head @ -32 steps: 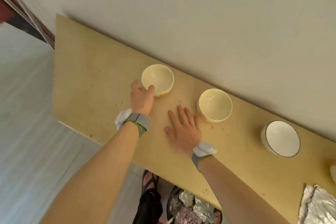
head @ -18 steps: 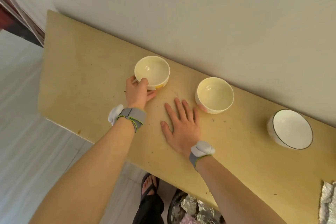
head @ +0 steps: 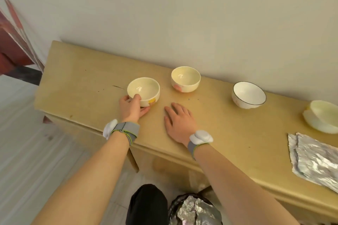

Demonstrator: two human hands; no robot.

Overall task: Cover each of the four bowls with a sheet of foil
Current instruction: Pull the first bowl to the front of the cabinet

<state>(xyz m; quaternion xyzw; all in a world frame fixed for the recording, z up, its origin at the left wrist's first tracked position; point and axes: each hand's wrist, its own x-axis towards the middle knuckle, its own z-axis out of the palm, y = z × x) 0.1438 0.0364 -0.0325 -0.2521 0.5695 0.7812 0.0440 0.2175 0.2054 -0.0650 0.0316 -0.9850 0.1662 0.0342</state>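
Head view, the only one I have. Hidden or cut off first: the foil sheets run off the right edge, so I cannot count the stack; the fourth bowl, pale and tilted, is also clipped at the right and blurred, and I cannot tell whether it sits on a second dish. Below the desk edge a dark bin with crumpled foil in it is cut by the bottom border. A dark-clad knee shows beside it. Left hand: grip closed on the near rim of the first cream bowl, thumb over the lip into the bowl, fingers under its outer wall and mostly hidden. Right hand: grip open, palm down, fingers spread flat on the desk, holding nothing, just beside the first bowl and in front of the second cream bowl. The white bowl with a dark rim line stands further right, apart from the others. All four bowls are uncovered, in a loose row near the wall. Both wrists carry grey bands with white pods. Surface: yellowish wood desk, scuffed and specked, back edge against a plain pale wall. Floor at left is pale. Reddish object at upper left, too blurred to identify.
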